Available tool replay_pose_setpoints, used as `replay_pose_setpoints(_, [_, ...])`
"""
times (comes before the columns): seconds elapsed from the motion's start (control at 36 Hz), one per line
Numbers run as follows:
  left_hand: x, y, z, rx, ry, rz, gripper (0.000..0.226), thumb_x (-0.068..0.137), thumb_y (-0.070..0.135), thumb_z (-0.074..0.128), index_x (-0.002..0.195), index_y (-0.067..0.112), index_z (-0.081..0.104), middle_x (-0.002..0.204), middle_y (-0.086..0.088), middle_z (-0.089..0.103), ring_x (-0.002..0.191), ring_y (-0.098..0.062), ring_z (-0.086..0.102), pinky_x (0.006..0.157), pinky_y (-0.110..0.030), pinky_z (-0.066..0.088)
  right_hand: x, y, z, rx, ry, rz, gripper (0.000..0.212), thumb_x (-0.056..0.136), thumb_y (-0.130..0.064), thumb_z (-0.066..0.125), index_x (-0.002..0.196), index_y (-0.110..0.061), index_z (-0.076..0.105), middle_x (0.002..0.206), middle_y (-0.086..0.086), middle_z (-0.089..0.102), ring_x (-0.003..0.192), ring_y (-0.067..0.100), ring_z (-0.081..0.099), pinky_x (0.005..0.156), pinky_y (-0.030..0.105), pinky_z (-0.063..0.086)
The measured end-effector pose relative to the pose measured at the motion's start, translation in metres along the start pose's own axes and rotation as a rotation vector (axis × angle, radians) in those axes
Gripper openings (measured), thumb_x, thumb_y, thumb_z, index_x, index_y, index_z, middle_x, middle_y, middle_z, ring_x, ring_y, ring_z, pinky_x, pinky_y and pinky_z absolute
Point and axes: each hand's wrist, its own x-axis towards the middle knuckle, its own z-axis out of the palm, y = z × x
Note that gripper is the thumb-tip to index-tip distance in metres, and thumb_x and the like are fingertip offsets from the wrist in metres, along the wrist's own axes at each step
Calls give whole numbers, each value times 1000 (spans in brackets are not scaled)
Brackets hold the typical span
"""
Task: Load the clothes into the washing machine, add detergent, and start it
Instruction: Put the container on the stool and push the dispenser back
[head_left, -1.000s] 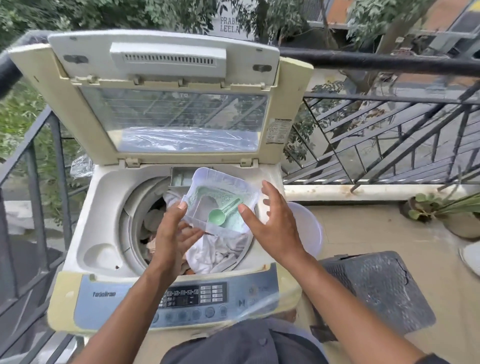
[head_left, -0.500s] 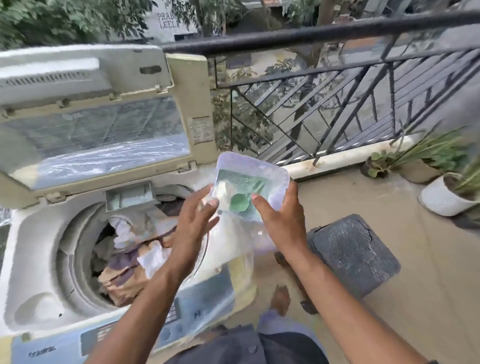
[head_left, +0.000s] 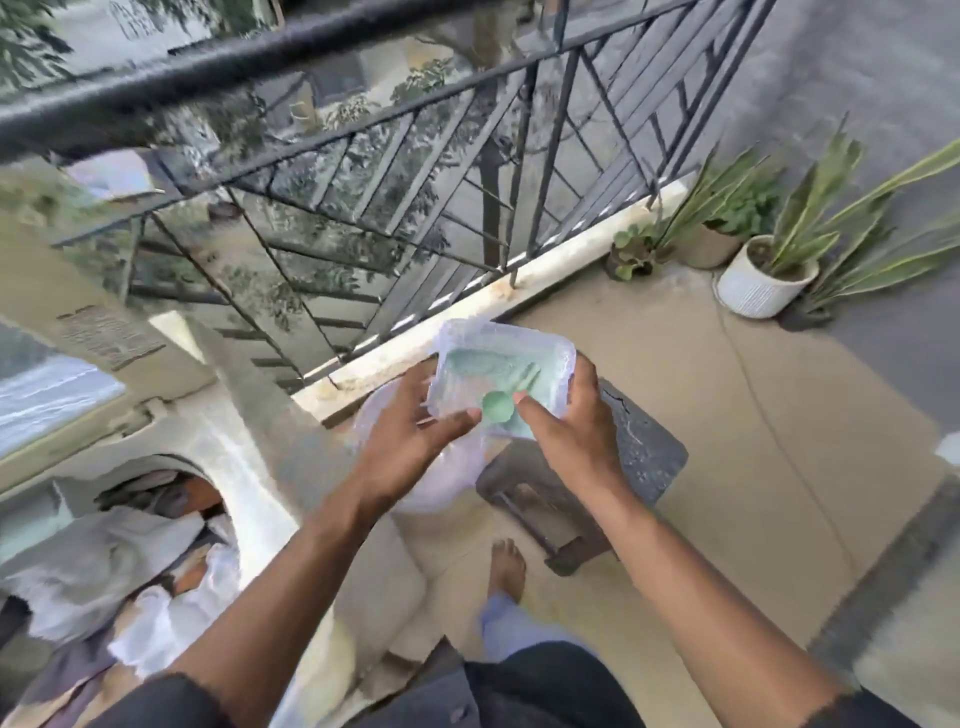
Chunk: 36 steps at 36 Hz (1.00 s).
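Fingers (head_left: 537, 413) gripping detergent tub (head_left: 501, 361), scoop (head_left: 496, 407) inside

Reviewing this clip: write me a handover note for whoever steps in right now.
Left hand and right hand both hold the open detergent tub, off to the right of the washer. The green scoop lies inside the tub.
Done: clothes are in the washer, lid up.
Left: scoop detergent in, shut the lid, start. I cannot tell whether any detergent has gone in.
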Motion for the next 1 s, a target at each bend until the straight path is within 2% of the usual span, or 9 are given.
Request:
replay_pose_setpoints(0.14, [51,-14,46,108,-127,-60,68,82,44,80,143,35,51,136,11,69,122,-8,68,110,-48,54,33,51,-25,29,21,119,62,83,-44,77,135,-35,44,102,-25,60,87,-2,57,75,19,45])
replay_pose_setpoints(0.22, [74,-22,77,148,-175,-82,64,82,44,79,140,41,50,135,32,59,118,21,56,97,-11,48,47,81,-36,65,9,202,69,78,-52,73,137,-35,41,105,-26,57,90,-7,57,71,8,38])
replay_pose_setpoints(0.28, [89,-30,97,147,-189,-118,61,79,40,80,135,38,56,126,29,62,108,23,60,82,-2,46,58,105,-42,95,10,269,69,77,-53,72,137,-34,44,107,-24,59,101,6,61,74,15,42])
replay_pose_setpoints(0.44, [136,-59,144,173,-344,-367,56,75,40,80,129,31,72,125,2,75,119,-26,72,107,-50,57,89,172,-54,163,45,429,69,83,-36,76,144,-32,44,111,-29,55,103,3,58,84,24,42])
replay_pose_setpoints(0.5, [151,-68,161,211,-368,-402,60,74,39,80,131,27,71,126,-1,75,118,-26,73,107,-52,58,97,194,-57,191,52,456,70,84,-32,77,145,-33,43,111,-31,56,98,-11,56,76,9,43])
replay_pose_setpoints(0.58, [170,-88,190,258,-394,-433,57,80,34,84,134,24,67,128,0,73,117,-24,71,106,-50,58,110,224,-59,219,42,515,76,88,-23,78,152,-30,38,123,-17,56,105,3,57,66,-5,40])
replay_pose_setpoints(0.78, [200,-124,245,299,-473,-491,58,79,36,80,132,22,61,127,-5,69,113,-28,71,98,-51,62,128,278,-49,302,117,625,71,86,-11,74,147,-27,42,128,-7,59,112,12,60,64,5,46])
replay_pose_setpoints(0.89, [208,-144,261,321,-494,-503,38,94,20,77,125,29,56,121,3,66,116,-25,66,106,-51,57,130,301,-45,349,142,675,59,85,-8,74,133,-29,47,114,-13,61,92,-6,63,55,4,48])
replay_pose_setpoints(1.0, [211,-158,268,324,-507,-554,43,95,18,76,130,26,52,123,3,62,124,-27,62,111,-51,52,128,315,-42,361,150,698,63,84,-9,76,139,-20,49,118,-10,62,100,-1,64,71,8,49])
